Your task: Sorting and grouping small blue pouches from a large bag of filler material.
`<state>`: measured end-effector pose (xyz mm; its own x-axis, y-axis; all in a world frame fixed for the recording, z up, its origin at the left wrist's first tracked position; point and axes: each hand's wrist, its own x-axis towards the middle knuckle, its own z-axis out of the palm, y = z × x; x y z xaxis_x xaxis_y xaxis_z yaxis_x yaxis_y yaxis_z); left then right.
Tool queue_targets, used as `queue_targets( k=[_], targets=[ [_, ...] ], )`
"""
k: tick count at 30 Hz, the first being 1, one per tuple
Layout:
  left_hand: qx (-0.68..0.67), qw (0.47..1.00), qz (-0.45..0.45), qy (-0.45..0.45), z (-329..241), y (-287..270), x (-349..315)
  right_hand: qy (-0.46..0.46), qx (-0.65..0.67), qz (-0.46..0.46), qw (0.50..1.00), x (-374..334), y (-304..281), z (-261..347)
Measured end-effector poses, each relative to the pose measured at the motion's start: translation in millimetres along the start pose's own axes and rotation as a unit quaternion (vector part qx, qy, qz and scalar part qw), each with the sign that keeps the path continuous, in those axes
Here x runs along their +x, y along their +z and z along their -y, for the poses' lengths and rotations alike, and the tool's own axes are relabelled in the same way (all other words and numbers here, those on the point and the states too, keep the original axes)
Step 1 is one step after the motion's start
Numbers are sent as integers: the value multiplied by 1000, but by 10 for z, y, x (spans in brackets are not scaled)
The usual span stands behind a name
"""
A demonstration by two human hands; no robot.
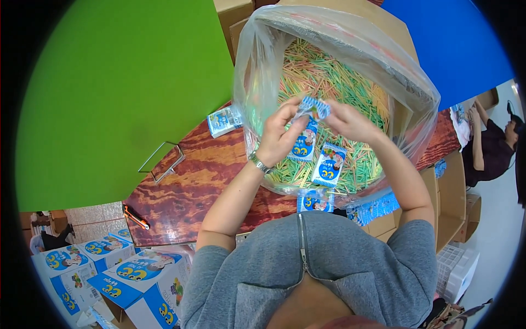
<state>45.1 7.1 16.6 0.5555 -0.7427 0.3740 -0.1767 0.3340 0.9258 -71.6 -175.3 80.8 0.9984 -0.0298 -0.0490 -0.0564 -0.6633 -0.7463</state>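
Observation:
A small blue-and-white packet (314, 106) is pinched between my left hand (276, 134) and my right hand (353, 122), its top edge crumpled. Both hands are closed on it, above a large carton lined with a clear plastic bag (253, 55). Thin pink, green and yellow sticks (334, 77) fill the bag. Two similar packets lie on the sticks just below my hands: one flat packet (329, 164) and another packet (303, 143) partly beneath my left hand. A further packet (316, 203) rests at the bag's near edge, against my body.
On the red wood-patterned table (186, 205) are another packet (223, 121), a wire bracket (164, 162) and an orange-black utility knife (136, 217). Printed cartons (139, 268) stand at lower left. Green (126, 98) and blue (449, 49) panels flank the bag. A person (490, 142) works at right.

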Motion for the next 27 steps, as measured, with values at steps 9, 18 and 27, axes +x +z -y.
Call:
queue_targets(
  k=[9,18,27],
  targets=[
    [242,957,-159,25,-72,20,-218,-96,-138,-7,986,-114,-482,806],
    [219,962,-160,15,-130,18,-216,-110,-219,39,969,15,-462,938],
    [274,947,-166,39,-107,-68,-245,-116,-292,157,936,130,-621,1214]
  ],
)
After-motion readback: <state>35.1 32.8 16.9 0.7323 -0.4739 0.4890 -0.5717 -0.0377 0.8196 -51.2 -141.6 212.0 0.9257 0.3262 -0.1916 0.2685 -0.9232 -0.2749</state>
